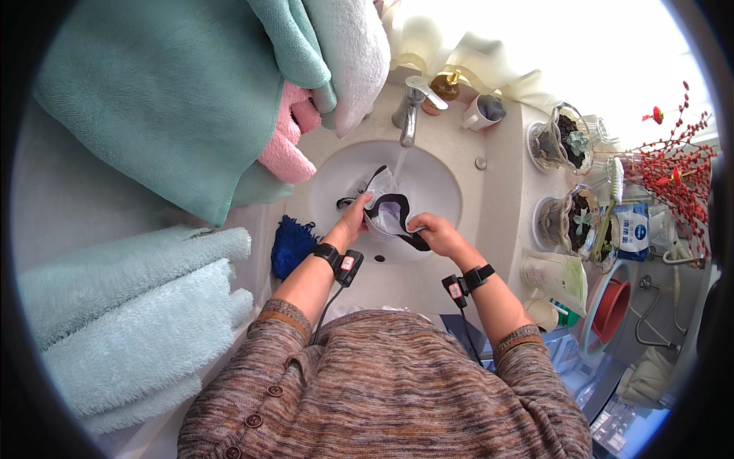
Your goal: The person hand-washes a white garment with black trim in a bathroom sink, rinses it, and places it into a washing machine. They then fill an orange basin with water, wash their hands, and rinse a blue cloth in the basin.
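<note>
Over the white oval washbasin (pixel 444 183), a white fabric item with black edging (pixel 391 213) is stretched between my two hands. My left hand (pixel 351 222) grips its left side, where a thin black strap and some lace-like white cloth stick out. My right hand (pixel 437 234) pinches the black band on the right between thumb and fingers. Water (pixel 399 162) runs from the chrome faucet (pixel 408 117) and falls behind the fabric. The bunched cloth hides part of the basin, and I cannot tell exactly what kind of item it is.
Green towels (pixel 166 103) hang at upper left, above pale blue ones (pixel 143 338). A dark blue fringed cloth (pixel 291 246) lies left of the basin. Behind stand a pump bottle (pixel 444 87) and a mug (pixel 477 117). Potted succulents (pixel 576 142) line the right ledge.
</note>
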`<state>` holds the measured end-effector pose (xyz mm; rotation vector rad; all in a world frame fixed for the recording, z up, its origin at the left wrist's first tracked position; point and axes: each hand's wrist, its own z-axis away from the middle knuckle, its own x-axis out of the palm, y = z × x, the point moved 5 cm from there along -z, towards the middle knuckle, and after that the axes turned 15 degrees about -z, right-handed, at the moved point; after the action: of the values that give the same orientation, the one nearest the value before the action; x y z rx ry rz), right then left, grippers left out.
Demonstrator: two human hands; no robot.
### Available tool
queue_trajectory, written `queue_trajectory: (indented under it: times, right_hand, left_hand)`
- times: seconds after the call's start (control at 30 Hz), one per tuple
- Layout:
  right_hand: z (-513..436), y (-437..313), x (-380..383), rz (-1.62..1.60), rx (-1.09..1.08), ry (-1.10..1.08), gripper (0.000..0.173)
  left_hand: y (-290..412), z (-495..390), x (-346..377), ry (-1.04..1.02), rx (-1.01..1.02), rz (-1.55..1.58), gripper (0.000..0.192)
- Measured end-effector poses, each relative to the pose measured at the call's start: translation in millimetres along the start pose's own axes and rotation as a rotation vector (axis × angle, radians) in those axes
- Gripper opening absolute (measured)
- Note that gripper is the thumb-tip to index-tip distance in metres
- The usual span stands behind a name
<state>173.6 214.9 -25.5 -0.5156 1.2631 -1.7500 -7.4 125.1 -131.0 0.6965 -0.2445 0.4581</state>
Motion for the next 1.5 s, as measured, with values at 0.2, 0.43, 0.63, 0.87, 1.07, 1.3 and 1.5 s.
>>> queue_trajectory:
  times: [0.2, 0.43, 0.63, 0.87, 1.07, 1.3, 1.5]
  right_hand:
    - [23.5, -10.5, 9.1, 0.183, -0.055, -0.183, 0.027]
    - [16.6, 0.9, -26.8, 0.280, -0.025, 0.179, 0.044]
    - [-17.2, -23.9, 2.8, 0.344, -0.089, -0.118, 0.063]
    - [-20.3, -24.0, 17.8, 0.335, -0.173, -0.150, 0.059]
    - [-33.8, -16.4, 21.7, 0.370, -0.247, -0.044, 0.051]
    - [-41.6, -9.5, 12.2, 0.466, -0.239, -0.008, 0.048]
    - [-45.0, -6.5, 0.3, 0.596, 0.049, 0.054, 0.020]
  left_hand:
    - [-9.1, -11.9, -16.9, 0.296, 0.209, 0.004, 0.054]
    - [0.5, 5.4, -3.2, 0.196, 0.183, -0.437, 0.070]
    - [25.0, 17.9, 12.7, -0.112, 0.244, -0.580, 0.068]
    - [21.4, 14.1, -11.0, 0.045, 0.072, -0.229, 0.053]
    - [33.2, 9.5, 0.9, -0.086, 0.090, -0.619, 0.051]
    - [44.2, -3.3, -4.0, -0.110, 0.107, -0.760, 0.051]
    - [59.8, -10.9, -5.0, 0.095, 0.306, -1.064, 0.046]
